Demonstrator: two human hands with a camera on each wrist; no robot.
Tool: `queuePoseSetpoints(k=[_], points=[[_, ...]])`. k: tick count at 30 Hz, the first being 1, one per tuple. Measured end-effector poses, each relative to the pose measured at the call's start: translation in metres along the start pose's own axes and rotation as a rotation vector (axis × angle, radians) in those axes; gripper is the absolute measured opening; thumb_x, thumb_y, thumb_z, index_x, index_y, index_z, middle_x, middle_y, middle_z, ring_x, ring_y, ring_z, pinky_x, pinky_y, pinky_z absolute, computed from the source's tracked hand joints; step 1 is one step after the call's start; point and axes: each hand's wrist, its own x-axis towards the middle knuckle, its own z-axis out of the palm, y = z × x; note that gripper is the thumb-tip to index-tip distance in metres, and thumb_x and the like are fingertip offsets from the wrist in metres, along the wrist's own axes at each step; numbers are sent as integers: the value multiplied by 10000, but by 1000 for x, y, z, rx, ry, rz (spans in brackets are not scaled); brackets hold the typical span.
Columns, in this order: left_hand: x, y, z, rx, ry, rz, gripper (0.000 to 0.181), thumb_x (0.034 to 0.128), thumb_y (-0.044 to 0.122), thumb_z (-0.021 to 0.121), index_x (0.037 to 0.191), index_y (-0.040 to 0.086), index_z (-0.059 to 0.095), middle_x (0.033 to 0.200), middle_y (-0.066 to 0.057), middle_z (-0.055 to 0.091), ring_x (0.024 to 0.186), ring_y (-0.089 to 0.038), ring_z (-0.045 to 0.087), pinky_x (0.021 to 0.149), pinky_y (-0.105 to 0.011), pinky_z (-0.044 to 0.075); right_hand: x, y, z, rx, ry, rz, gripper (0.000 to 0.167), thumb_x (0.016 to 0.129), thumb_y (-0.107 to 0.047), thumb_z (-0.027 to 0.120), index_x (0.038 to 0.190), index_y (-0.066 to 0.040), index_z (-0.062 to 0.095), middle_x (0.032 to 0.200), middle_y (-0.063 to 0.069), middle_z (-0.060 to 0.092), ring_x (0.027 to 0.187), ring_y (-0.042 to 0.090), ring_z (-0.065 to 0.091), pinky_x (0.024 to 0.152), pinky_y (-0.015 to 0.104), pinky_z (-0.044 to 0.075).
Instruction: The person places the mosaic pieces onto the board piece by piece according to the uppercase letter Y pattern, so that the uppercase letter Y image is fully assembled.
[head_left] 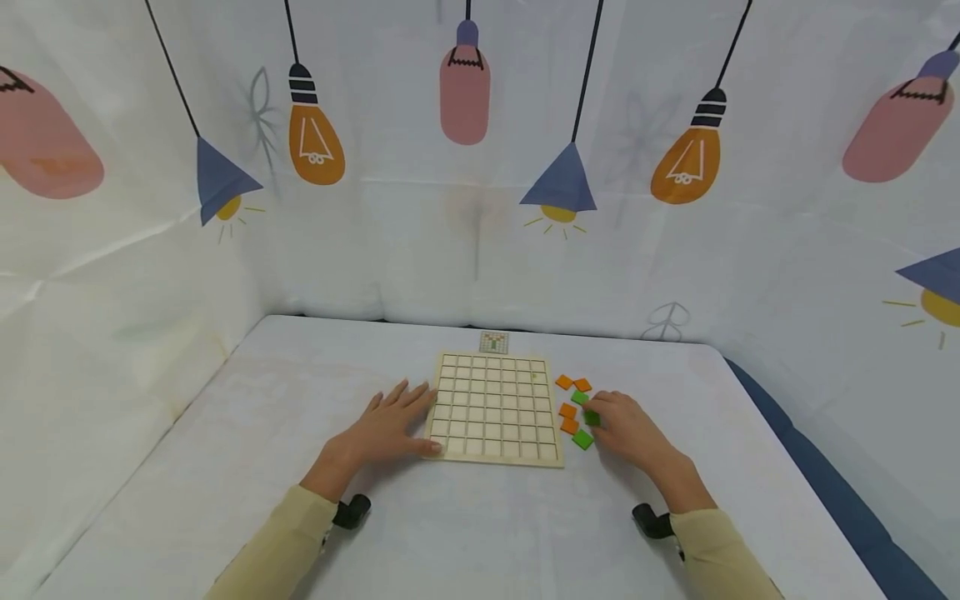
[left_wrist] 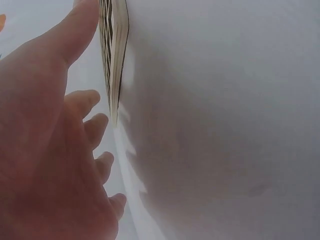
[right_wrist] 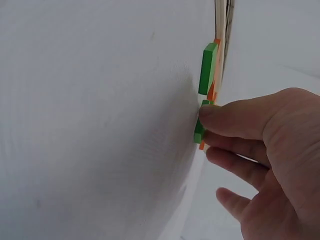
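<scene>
Right grip [head_left: 624, 425] pinches square green tile [head_left: 592, 418] beside gridded wooden board [head_left: 493, 408].

Layout about the gridded board [head_left: 494, 410] on the counter [head_left: 457, 533], the dial centred on the board with 12 o'clock away from the person.

Small card [head_left: 493, 342] at 12 o'clock, just past the far edge; backdrop [head_left: 405, 258] farther out in that direction, behind the counter. Left hand [head_left: 386, 425] at 9 o'clock, at the board's side edge. Loose tiles [head_left: 582, 439] on the counter between 2 and 4 o'clock, near the opposite edge. Right hand [head_left: 628, 427] at 3 o'clock, outside this group, on the held tile [head_left: 592, 418]; from that tile, three others lie toward 11 o'clock, two toward 9, one toward 7.
</scene>
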Motion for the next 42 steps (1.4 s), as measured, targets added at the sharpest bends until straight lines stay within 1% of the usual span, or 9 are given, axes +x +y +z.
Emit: queuePoseSetpoints(k=[3,7,12,17,25,32,35,42], points=[[0,1,0,-3,-9,0,964,839,675,645,1592,219,254,1675,-24,197,1558,-372,76,1207,-672,91,2,0,1,8,-2,-3,272,829,-13,736,1099,-40,734,1022,45,698,969,224,604,920,436,540],[0,2,1,-1,-11,-1,958,839,653,664,1589,211,263,1674,-16,204,1556,-376,85,1205,-674,98,3,0,3,13,-9,8,248,836,-1,729,1081,-38,743,1021,47,698,967,211,599,903,414,549],[0,3,2,-3,-13,-4,946,839,646,670,1583,205,285,1670,-2,218,1556,-369,98,1209,-666,105,6,0,2,26,-19,30,237,826,18,726,1058,-31,745,994,55,684,958,219,591,887,417,548],[1,2,3,-9,-7,0,947,832,651,674,1579,206,298,1669,1,224,1557,-361,103,1213,-659,108,8,1,2,41,-40,56,241,794,28,718,1020,-53,742,954,43,651,940,212,563,872,417,540],[0,3,2,-15,-9,28,936,843,614,690,1575,175,306,1661,-4,248,1555,-359,120,1209,-662,118,9,2,3,45,-40,64,262,761,40,686,996,-67,734,940,51,633,927,217,548,858,422,528],[2,0,3,-13,-13,24,956,831,637,686,1576,176,304,1660,0,249,1551,-370,132,1205,-662,129,10,0,1,62,-34,59,237,776,15,671,983,-86,727,929,32,623,909,209,539,830,413,520],[2,0,3,-15,-21,22,958,829,647,681,1578,189,297,1663,11,239,1552,-368,127,1209,-656,127,10,0,0,66,-37,71,228,783,6,675,982,-93,726,928,29,620,908,206,533,830,402,515],[2,0,3,-23,-25,20,958,829,642,686,1579,192,295,1663,14,236,1550,-375,131,1206,-660,132,10,0,0,68,-62,97,208,796,-8,701,991,-79,719,929,48,623,914,216,537,844,416,522]])
